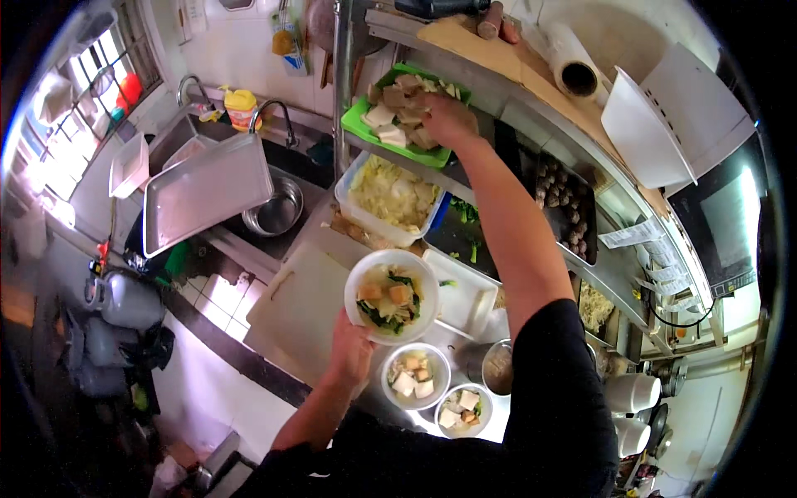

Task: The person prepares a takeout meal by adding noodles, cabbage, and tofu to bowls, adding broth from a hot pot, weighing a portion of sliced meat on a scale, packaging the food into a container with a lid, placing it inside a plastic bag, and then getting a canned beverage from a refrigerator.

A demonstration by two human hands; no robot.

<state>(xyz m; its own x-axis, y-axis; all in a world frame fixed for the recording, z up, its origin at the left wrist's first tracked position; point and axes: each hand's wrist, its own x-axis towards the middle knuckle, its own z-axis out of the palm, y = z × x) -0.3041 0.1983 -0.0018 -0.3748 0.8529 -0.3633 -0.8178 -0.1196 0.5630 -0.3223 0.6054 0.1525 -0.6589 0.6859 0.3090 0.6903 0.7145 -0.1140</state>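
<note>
My left hand (pixel 353 347) grips the lower left rim of a white plastic bowl (pixel 427 283). That bowl holds leafy greens, pale shreds and golden fried tofu pieces. Up and to the right, my right hand (pixel 451 121) reaches into a bright green tray (pixel 353 118) heaped with white and brownish tofu-like slices. Its fingertips are among the slices, so whether they pinch one is hidden. Below the held bowl stand two more white bowls (pixel 443 366) on the metal counter, each topped with white slices and golden pieces. A metal pot (pixel 477 364) is beside them.
A plastic tub (pixel 373 219) of chopped cabbage sits under the green tray, near a dark tray of greens (pixel 464 236). Meatballs (pixel 563 193) fill a black tray at right. A cutting board (pixel 292 311) lies left; a metal tray (pixel 208 190) rests over the sink.
</note>
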